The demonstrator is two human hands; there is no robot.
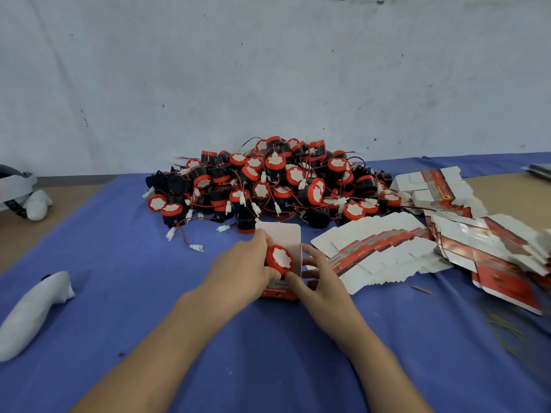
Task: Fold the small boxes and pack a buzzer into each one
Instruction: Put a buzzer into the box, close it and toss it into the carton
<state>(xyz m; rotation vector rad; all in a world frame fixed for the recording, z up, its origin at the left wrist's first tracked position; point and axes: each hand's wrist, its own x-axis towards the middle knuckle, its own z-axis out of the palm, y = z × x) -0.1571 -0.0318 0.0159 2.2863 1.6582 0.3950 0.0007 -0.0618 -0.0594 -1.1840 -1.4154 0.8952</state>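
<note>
A red and black buzzer [279,260] with a white sticker on its face is held by my left hand [242,271], fingers curled round it. It sits at the mouth of a small folded box [283,289], red and grey, whose white top flap [284,234] stands up behind it. My right hand [320,277] grips the box from the right, thumb near the buzzer. Behind lies a big heap of buzzers [268,180] with red wires and white plugs. Flat unfolded boxes [378,245] fan out to the right.
A blue cloth [119,234] covers the table. More flat boxes are stacked at the far right [492,242] and back right [432,186]. A white cloth-wrapped object [32,311] lies at the left; a white device [18,189] sits at the far left edge.
</note>
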